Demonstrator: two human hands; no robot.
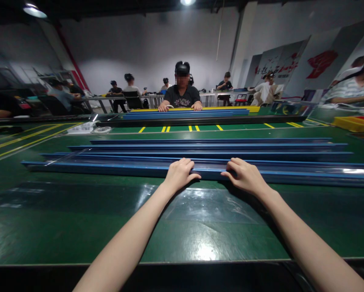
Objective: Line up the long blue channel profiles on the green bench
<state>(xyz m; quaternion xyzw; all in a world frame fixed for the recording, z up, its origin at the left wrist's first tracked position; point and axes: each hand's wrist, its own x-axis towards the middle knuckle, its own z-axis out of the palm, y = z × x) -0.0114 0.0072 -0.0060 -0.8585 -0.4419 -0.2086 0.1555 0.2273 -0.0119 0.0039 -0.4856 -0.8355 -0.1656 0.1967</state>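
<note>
currently: green table [63, 219] carries four long blue rails lying crosswise | nearest rail [108, 168] at mid-table, closest to the person | left hand [179, 174] curled over its near edge, thumb in front | right hand [245, 176] likewise gripping it, just beside the left | clear plastic sheet [206, 207] flat below hands

Walls [145, 44]: pale grey, red-and-white banners [318, 63] at 2 o'clock.
Light: ceiling lamps [34, 10] at 11 and 12 o'clock.
Desk [78, 219]: glossy green, yellow stripes.

Bare forearms, no sleeves, no gloves
</note>
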